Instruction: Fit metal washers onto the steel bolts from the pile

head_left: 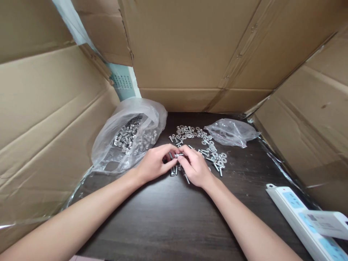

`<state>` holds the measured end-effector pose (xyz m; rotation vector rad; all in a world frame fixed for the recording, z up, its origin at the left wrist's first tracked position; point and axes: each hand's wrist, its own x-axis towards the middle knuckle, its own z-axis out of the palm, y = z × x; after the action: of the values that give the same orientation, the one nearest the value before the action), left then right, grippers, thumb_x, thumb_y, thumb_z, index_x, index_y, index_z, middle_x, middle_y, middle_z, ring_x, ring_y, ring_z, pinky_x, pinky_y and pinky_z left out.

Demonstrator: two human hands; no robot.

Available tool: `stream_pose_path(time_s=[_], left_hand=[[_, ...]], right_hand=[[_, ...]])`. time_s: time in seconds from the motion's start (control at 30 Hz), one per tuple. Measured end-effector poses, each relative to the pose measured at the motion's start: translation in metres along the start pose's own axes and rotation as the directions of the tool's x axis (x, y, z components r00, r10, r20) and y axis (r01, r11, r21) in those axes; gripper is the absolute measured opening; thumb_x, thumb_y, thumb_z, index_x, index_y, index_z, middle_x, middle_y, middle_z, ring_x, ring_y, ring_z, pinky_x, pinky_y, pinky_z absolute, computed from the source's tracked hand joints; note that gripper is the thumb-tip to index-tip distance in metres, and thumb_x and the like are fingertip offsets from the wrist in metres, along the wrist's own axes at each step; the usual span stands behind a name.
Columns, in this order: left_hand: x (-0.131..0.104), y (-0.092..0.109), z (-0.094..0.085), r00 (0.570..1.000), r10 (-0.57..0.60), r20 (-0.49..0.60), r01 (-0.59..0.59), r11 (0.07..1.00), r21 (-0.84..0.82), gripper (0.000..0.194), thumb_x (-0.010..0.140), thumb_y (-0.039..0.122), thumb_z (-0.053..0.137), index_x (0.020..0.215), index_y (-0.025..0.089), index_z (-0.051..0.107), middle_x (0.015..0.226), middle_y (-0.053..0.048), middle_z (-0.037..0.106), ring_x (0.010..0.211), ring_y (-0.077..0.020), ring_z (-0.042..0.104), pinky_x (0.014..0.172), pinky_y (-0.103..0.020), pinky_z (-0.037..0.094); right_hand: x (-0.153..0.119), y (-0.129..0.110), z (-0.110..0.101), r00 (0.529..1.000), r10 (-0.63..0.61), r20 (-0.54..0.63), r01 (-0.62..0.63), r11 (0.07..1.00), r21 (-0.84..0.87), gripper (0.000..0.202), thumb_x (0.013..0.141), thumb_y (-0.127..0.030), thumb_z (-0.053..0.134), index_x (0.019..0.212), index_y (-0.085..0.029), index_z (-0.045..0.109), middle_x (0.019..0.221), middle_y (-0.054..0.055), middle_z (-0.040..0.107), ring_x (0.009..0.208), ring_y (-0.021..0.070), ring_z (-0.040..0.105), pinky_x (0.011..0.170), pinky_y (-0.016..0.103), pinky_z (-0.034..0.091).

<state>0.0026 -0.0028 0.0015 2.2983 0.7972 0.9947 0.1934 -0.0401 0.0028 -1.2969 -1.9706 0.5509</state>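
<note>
My left hand [156,162] and my right hand [194,167] meet fingertip to fingertip over the table. Between them is a small silver bolt [178,155], lying sideways, with the fingers of both hands closed on its ends. Whether a nut or washer sits on it is too small to tell. Several loose bolts [187,178] lie under and just in front of the hands, partly hidden by them. Behind the hands, a spread of bolts, nuts and flat washers [189,136] curves round to the right.
A clear plastic bag [106,145] on the left lies open with many bolts [127,136] inside. A crumpled plastic bag [231,132] is at the back right. A white power strip [292,210] lies at the right on the dark table [163,224]. Cardboard walls [195,47] enclose the table.
</note>
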Motion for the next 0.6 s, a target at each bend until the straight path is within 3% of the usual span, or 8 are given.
stream_pose_path(time_s=[0.6], left_hand=[[-0.0004,-0.0014,0.0007,1.0,-0.023,-0.01,0.023,1.0,0.017,0.013,0.091,0.018,0.066,0.104,0.02,0.063,0.088,0.001,0.071,0.069,-0.0105,0.066,0.068,-0.022,0.052]], right_hand=[[0.0015,0.0009,0.0013,0.999,-0.041,-0.015,0.041,0.999,-0.007,0.02,0.101,-0.026,0.043,0.091,-0.021,0.059,0.079,0.002,0.065,0.071,0.0188,0.057,0.072,0.032,0.039]])
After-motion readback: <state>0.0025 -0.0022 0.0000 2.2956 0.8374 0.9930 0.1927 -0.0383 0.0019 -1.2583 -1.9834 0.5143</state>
